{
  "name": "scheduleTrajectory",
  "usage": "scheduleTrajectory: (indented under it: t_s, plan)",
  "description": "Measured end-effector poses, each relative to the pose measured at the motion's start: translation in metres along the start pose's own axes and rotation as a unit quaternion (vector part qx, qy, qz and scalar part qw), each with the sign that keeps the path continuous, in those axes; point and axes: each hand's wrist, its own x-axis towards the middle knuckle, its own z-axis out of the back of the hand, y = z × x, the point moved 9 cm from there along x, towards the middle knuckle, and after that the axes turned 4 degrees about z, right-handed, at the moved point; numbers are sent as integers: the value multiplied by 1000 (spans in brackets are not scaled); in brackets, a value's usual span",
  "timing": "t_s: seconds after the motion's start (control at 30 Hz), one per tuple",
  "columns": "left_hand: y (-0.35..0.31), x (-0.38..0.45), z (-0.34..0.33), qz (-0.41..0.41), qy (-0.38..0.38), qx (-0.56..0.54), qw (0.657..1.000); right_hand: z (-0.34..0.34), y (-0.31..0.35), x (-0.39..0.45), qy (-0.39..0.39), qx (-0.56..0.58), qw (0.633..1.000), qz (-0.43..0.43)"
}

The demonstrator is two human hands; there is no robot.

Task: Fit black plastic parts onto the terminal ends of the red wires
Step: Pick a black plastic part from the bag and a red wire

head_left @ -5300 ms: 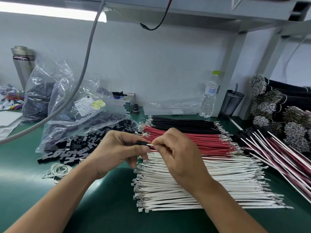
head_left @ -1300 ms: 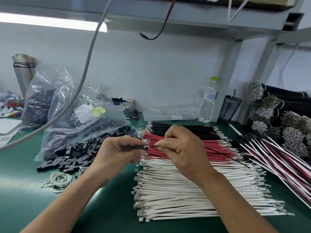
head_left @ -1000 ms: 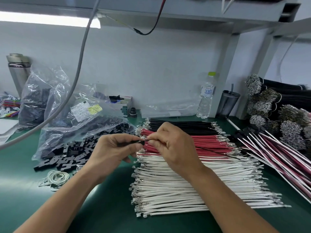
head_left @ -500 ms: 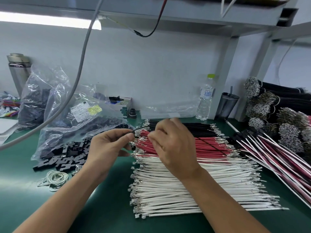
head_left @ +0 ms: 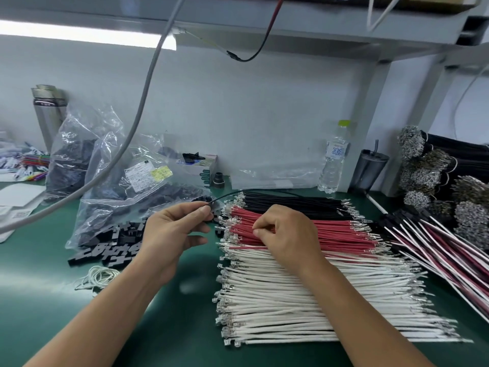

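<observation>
Head view: green desk w/ grey wall behind, shelf above. Red wires lie mid-desk btwn black and white rows, metal tips leftward. Left hand pinches thin black wire; right hand pinches among reds.

Bright, even light comes from a fluorescent tube under the shelf at upper left, blown out to white. Soft shadows lie beneath the forearms on the green mat. Wide-angle bending curves the edges; fine detail is slightly soft.
</observation>
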Motion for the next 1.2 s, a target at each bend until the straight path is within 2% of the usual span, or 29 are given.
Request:
scheduleTrajectory:
  t_s: [0.1,0.17,0.27,0.37,0.6,0.73,0.9,1.2]
  plan:
    - [1,0,-3,5,17,0,1000,9,-13,0,-19,50,998,-30]
    - [3,0,-5,7,25,-1,1000,7,-11,-1,-13,68,997,-18]
    - [3,-1,-6,7,27,-1,1000,-10,1,-1,25,5,1000,13]
    - [3,-1,-5,7,27,2,1000,-19,4,1,33,-34,999,2]
    - [3,-2,-6,12,34,-6,999,2,-7,-1,-14,49,998,-27]
    - [-2,-4,-12,8,57,-12,998,15,9,-7,-12,102,994,39]
    - [-1,-11,-26,25,125,-14,992,35,42,-18,-70,114,982,130]
    - [1,-16,-35,41,175,-19,983,38,53,-22,-99,108,980,139]
